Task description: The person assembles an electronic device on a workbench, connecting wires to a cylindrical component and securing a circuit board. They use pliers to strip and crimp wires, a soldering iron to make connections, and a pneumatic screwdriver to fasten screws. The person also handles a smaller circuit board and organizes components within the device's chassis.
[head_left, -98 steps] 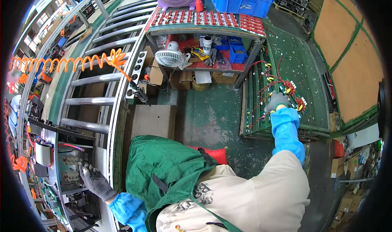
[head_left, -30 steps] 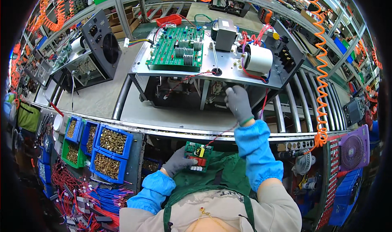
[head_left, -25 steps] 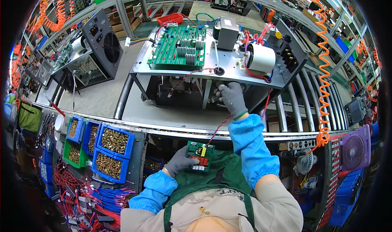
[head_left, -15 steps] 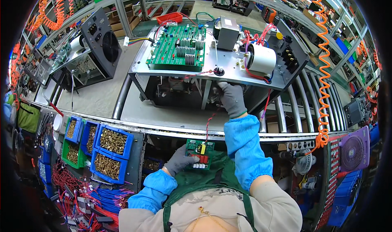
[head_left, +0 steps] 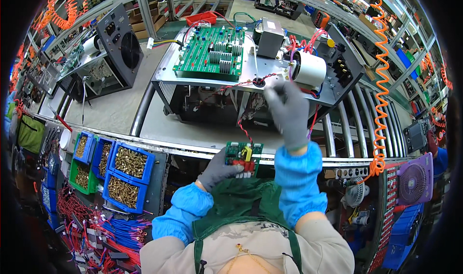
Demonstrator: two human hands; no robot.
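Note:
My left hand [head_left: 215,172], in a grey glove, grips a small green circuit board [head_left: 232,151] by its left edge in front of my apron. The board carries red parts and a yellow transformer. From its top a twisted red-and-black wire [head_left: 243,129] runs up to the metal chassis [head_left: 193,79]. Over the chassis's front edge, just right of a black grommet [head_left: 259,82], my gloved right hand [head_left: 291,111] is raised. Motion smears its fingers, so any hold on the wire beside them cannot be made out. A large green circuit board [head_left: 208,52] lies on the chassis top.
A transformer [head_left: 271,38] and a white cylinder [head_left: 311,69] stand on the chassis. Another open unit [head_left: 103,62] is at the left. Blue bins [head_left: 126,193] of brass fasteners sit lower left, above wire bundles [head_left: 128,233]. An orange coiled hose [head_left: 381,95] hangs at the right.
My right hand has come out from beneath the chassis's front edge and moved up and right. My left hand has raised the small board slightly. More twisted wire shows by the grommet.

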